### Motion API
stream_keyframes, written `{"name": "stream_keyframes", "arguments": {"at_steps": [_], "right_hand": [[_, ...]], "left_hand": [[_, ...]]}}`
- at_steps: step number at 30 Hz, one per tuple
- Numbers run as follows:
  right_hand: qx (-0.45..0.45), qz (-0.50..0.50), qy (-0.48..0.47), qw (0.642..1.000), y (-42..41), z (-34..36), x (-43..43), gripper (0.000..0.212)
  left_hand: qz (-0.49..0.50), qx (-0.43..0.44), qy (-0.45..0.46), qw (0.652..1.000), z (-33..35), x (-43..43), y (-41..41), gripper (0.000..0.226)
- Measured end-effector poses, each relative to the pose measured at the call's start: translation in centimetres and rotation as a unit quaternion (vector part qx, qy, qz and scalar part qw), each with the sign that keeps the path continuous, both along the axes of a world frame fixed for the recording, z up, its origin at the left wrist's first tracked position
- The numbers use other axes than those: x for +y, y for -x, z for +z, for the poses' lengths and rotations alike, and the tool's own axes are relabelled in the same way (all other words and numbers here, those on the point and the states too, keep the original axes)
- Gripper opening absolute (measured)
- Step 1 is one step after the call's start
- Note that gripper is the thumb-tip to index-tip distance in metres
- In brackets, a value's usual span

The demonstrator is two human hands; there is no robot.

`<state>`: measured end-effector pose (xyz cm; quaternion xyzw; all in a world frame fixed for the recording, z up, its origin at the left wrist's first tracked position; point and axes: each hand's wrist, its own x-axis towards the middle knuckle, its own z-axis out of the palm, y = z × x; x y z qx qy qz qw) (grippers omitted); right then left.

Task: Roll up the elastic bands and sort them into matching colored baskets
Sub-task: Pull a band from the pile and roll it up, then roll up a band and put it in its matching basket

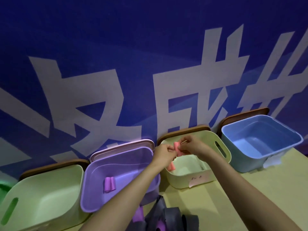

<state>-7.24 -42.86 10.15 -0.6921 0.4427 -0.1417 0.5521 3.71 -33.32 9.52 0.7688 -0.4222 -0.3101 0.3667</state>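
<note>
Head view showed both hands raised above the cream basket (178, 182). The left hand (164, 151) and the right hand (191, 145) each had their grip pinched on a pink elastic band (177, 147) held between them. The bunched band's long axis ran roughly up and down in the view, slightly tilted. Another pink piece (171, 166) showed below the left wrist inside that basket; whether it joined the held band could not be told. A purple roll (109, 184) lay in the purple basket (93, 197), and dark grey bands (168, 217) lay on the surface (250, 189).
</note>
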Motion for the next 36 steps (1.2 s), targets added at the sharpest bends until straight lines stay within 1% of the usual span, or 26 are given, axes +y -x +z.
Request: {"name": "stream_keyframes", "arguments": {"at_steps": [1, 2, 3, 4, 6, 8, 9, 11, 12, 14, 15, 16, 19, 21, 22, 23, 24, 25, 26, 27, 29, 31, 33, 35, 36], "right_hand": [[0.021, -0.003, -0.014, 1.000, -0.4, -0.8, -0.7, 0.011], [0.042, -0.003, -0.026, 0.999, -0.9, -1.8, -1.4, 0.010], [0.074, 0.000, -0.034, 0.997, -1.4, -2.5, -2.0, 0.008], [0.105, 0.006, -0.041, 0.994, -1.9, -3.4, -2.5, 0.008], [0.169, 0.017, -0.056, 0.984, -2.8, -4.5, -2.9, 0.012], [0.226, 0.037, -0.063, 0.971, -3.6, -5.2, -2.8, 0.015], [0.246, 0.042, -0.065, 0.966, -3.8, -5.3, -2.6, 0.017], [0.281, 0.055, -0.050, 0.957, -4.4, -6.1, -2.7, 0.021], [0.285, 0.056, -0.047, 0.956, -4.5, -6.3, -2.7, 0.019], [0.276, 0.048, -0.054, 0.959, -4.8, -6.7, -2.3, 0.013], [0.264, 0.035, -0.055, 0.962, -4.8, -6.7, -2.2, 0.015], [0.266, 0.045, -0.038, 0.962, -4.9, -7.0, -2.1, 0.018], [0.234, 0.042, -0.065, 0.969, -5.2, -7.4, -2.2, 0.011], [0.232, 0.040, -0.061, 0.970, -5.6, -7.8, -2.4, 0.017], [0.230, 0.039, -0.072, 0.970, -5.8, -7.9, -2.2, 0.026], [0.244, 0.059, -0.057, 0.966, -5.9, -8.2, -1.9, 0.032], [0.271, 0.073, -0.040, 0.959, -6.1, -7.8, -1.4, 0.034], [0.302, 0.070, -0.022, 0.951, -6.0, -7.3, -0.8, 0.032], [0.313, 0.065, 0.000, 0.947, -5.8, -7.3, -0.8, 0.026], [0.307, 0.062, -0.017, 0.949, -5.5, -7.4, -1.3, 0.020], [0.314, 0.105, -0.027, 0.943, -5.0, -7.2, -2.0, 0.015], [0.322, 0.102, -0.006, 0.941, -4.4, -6.4, -2.5, 0.008], [0.339, 0.100, 0.035, 0.935, -3.5, -5.2, -2.5, 0.023], [0.326, 0.096, 0.075, 0.937, -2.3, -3.3, -2.4, 0.031], [0.323, 0.093, 0.097, 0.937, -1.5, -2.1, -2.3, 0.033]], "left_hand": [[-0.037, -0.052, -0.046, 0.997, 0.0, -0.6, -0.2, 0.016], [-0.072, -0.084, -0.100, 0.989, -0.1, -1.3, -0.4, 0.020], [-0.095, -0.081, -0.147, 0.981, 0.0, -2.0, -0.6, 0.021], [-0.106, -0.046, -0.186, 0.976, 0.1, -2.7, -0.8, 0.021], [-0.090, 0.100, -0.251, 0.958, 0.3, -3.9, -0.8, 0.017], [-0.040, 0.244, -0.292, 0.924, 0.5, -4.5, -0.6, 0.023], [-0.007, 0.290, -0.299, 0.909, 0.4, -4.7, -0.6, 0.027], [0.048, 0.338, -0.302, 0.890, -0.5, -5.1, -1.0, 0.035], [0.070, 0.358, -0.297, 0.883, -1.1, -5.3, -1.1, 0.042], [0.109, 0.382, -0.282, 0.873, -1.9, -5.8, -1.2, 0.063], [0.121, 0.388, -0.274, 0.872, -2.3, -6.0, -1.2, 0.069], [0.129, 0.391, -0.267, 0.871, -2.5, -6.2, -1.2, 0.069], [0.134, 0.400, -0.258, 0.869, -2.1, -5.9, -1.0, 0.064], [0.128, 0.393, -0.258, 0.873, -2.1, -5.8, -1.1, 0.067], [0.125, 0.384, -0.262, 0.877, -2.2, -5.9, -1.1, 0.070], [0.122, 0.378, -0.267, 0.878, -2.1, -5.9, -1.0, 0.072], [0.120, 0.370, -0.268, 0.881, -2.1, -5.9, -1.0, 0.073], [0.123, 0.369, -0.266, 0.882, -2.1, -6.0, -0.9, 0.072], [0.130, 0.367, -0.261, 0.884, -2.1, -6.0, -0.9, 0.071], [0.135, 0.365, -0.258, 0.884, -2.0, -6.0, -0.8, 0.070], [0.139, 0.375, -0.253, 0.881, -1.9, -6.0, -0.9, 0.071], [0.149, 0.407, -0.259, 0.863, -2.0, -6.0, -1.0, 0.077], [0.152, 0.429, -0.261, 0.851, -1.9, -5.8, -1.1, 0.078], [0.127, 0.422, -0.238, 0.866, -0.7, -4.8, -0.8, 0.066], [0.104, 0.404, -0.218, 0.882, 0.2, -3.9, -0.6, 0.057]]}}
